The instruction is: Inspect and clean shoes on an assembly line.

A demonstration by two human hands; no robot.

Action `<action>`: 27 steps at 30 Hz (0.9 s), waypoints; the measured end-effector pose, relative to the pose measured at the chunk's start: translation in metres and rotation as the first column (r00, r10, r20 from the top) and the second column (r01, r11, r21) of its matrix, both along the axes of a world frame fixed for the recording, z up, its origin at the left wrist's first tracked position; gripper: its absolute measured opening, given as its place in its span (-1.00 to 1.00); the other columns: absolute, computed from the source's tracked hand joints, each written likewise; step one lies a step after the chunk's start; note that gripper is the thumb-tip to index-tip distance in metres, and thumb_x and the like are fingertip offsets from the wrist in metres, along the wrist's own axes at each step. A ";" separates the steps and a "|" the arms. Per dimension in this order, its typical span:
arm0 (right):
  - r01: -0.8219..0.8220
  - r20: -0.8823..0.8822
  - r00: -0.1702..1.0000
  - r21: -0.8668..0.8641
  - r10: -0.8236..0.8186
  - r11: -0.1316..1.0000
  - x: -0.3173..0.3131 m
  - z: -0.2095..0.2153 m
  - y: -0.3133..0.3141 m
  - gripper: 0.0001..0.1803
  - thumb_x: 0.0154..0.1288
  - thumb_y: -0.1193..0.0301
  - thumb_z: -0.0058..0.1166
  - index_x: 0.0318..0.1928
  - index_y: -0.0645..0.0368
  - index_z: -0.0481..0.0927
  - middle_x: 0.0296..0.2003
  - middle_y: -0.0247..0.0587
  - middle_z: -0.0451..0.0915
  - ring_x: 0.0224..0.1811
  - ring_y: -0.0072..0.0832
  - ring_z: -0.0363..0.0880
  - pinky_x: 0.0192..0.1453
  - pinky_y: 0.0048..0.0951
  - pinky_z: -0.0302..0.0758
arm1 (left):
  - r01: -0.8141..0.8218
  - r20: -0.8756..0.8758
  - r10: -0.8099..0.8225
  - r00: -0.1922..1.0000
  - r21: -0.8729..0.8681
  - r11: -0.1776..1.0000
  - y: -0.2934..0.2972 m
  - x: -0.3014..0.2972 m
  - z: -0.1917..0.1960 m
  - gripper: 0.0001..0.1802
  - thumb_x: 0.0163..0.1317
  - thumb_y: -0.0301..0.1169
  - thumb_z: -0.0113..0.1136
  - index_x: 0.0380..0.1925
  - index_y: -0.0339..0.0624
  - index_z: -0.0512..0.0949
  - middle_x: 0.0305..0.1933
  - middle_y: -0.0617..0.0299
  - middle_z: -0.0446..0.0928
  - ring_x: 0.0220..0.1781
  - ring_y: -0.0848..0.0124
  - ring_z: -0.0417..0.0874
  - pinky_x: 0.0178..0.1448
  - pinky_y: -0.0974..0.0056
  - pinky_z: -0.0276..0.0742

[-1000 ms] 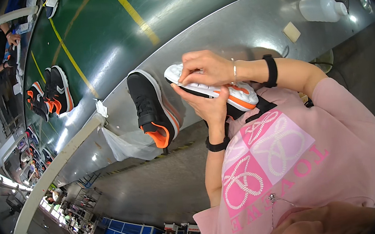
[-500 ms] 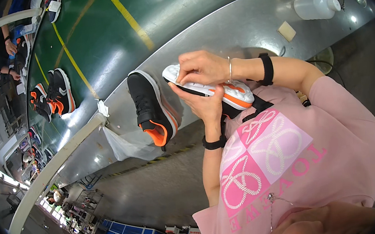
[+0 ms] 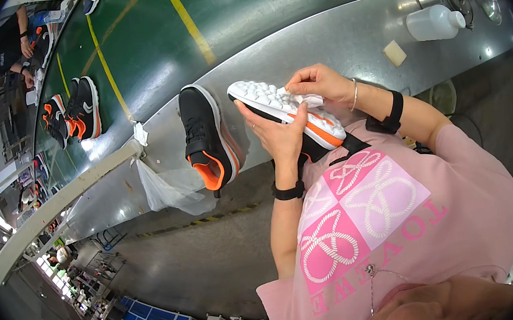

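Observation:
My left hand [image 3: 279, 137] grips a black sneaker [image 3: 262, 102] from its near side. Its white and orange sole is turned up, and part of the black upper shows beside my fingers. Between the bent fingers of my right hand [image 3: 324, 84] is a small white cloth or paper wipe [image 3: 311, 99], against the middle of the sole. Just left of the held shoe, a second black sneaker [image 3: 199, 128] with an orange lining rests on the metal ledge, its opening toward me.
Beyond the metal ledge [image 3: 343, 33] runs a green belt [image 3: 264, 1] with yellow lines, carrying more sneakers [image 3: 83, 110] at left. A white bottle [image 3: 434, 23] and a pale block [image 3: 394, 53] are at right. A pale rail [image 3: 76, 187] and plastic bag [image 3: 168, 192] are at left. A co-worker's hand [image 3: 25, 47] shows far left.
My right hand has shifted right along the sole, from the toe end toward the middle, and the white wipe now shows in its fingers. My left hand keeps its hold on the sneaker.

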State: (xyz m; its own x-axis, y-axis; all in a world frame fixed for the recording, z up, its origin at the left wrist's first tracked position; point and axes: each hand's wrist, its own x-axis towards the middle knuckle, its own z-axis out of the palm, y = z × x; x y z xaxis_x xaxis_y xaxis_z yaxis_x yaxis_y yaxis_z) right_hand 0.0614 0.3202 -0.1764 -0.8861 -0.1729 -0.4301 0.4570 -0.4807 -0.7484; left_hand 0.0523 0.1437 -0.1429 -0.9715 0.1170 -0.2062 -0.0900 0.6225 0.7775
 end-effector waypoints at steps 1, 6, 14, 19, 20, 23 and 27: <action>-0.004 -0.004 1.000 0.008 0.004 1.000 0.001 0.001 0.001 -0.83 0.41 0.43 0.20 -0.09 0.27 0.68 -0.17 -0.29 0.70 -0.16 -0.62 0.64 -0.02 -0.58 0.57 | 0.033 -0.003 -0.033 0.999 0.059 0.998 -0.005 -0.001 -0.007 0.43 -0.10 -0.23 0.58 0.51 -0.33 -0.35 0.50 -0.33 0.02 0.53 -0.08 0.14 0.54 -0.01 0.10; 0.082 0.183 0.983 -0.293 -0.029 0.953 0.011 -0.001 0.007 -0.68 0.40 0.36 0.23 0.05 0.30 0.63 -0.08 -0.22 0.68 -0.09 -0.59 0.65 0.05 -0.52 0.61 | 0.126 0.111 -0.174 0.978 0.343 0.931 -0.031 -0.006 -0.010 0.54 -0.18 -0.17 0.66 0.53 -0.22 -0.40 0.53 -0.34 -0.12 0.58 -0.10 -0.01 0.59 -0.03 -0.01; 0.056 0.022 0.998 0.077 -0.058 0.995 0.010 0.014 0.002 -0.78 0.38 0.40 0.24 -0.06 0.27 0.71 -0.14 -0.29 0.69 -0.12 -0.60 0.63 -0.04 -0.56 0.56 | 0.203 0.095 -0.249 0.964 0.346 0.916 -0.030 -0.005 -0.011 0.59 -0.22 -0.14 0.70 0.54 -0.16 -0.41 0.54 -0.33 -0.14 0.59 -0.09 -0.02 0.58 -0.03 0.02; 0.133 -0.353 0.933 0.532 0.077 0.836 0.013 0.023 -0.006 -0.86 0.29 0.45 0.28 -0.19 0.22 0.76 -0.29 -0.31 0.65 -0.26 -0.60 0.60 -0.18 -0.54 0.51 | 0.164 0.112 -0.221 0.969 0.378 0.911 -0.031 -0.005 -0.018 0.62 -0.26 -0.11 0.73 0.54 -0.12 -0.40 0.54 -0.30 -0.16 0.58 -0.09 -0.02 0.57 -0.02 0.05; 0.129 -0.364 0.925 0.576 0.111 0.807 0.018 0.023 -0.003 -0.88 0.27 0.46 0.28 -0.21 0.21 0.76 -0.33 -0.29 0.62 -0.30 -0.60 0.58 -0.22 -0.52 0.49 | 0.168 0.110 -0.226 0.968 0.385 0.907 -0.031 -0.005 -0.018 0.62 -0.26 -0.11 0.73 0.54 -0.12 -0.41 0.54 -0.29 -0.15 0.58 -0.08 -0.01 0.57 -0.02 0.05; 0.110 -0.360 0.922 0.599 0.144 0.793 0.029 0.020 0.005 -0.89 0.24 0.48 0.29 -0.23 0.20 0.77 -0.37 -0.29 0.59 -0.35 -0.59 0.55 -0.27 -0.51 0.46 | 0.164 0.118 -0.227 0.967 0.394 0.904 -0.031 -0.006 -0.017 0.62 -0.27 -0.11 0.73 0.54 -0.12 -0.40 0.55 -0.29 -0.15 0.58 -0.09 -0.01 0.57 -0.02 0.05; 0.139 -0.354 0.929 0.605 0.108 0.784 0.024 0.017 0.009 -0.90 0.23 0.49 0.29 -0.25 0.22 0.76 -0.36 -0.32 0.58 -0.37 -0.60 0.54 -0.29 -0.52 0.43 | 0.208 0.049 -0.233 0.971 0.303 0.930 -0.026 -0.006 -0.016 0.60 -0.27 -0.13 0.73 0.54 -0.09 -0.38 0.49 -0.34 -0.03 0.53 -0.15 0.10 0.53 -0.05 0.15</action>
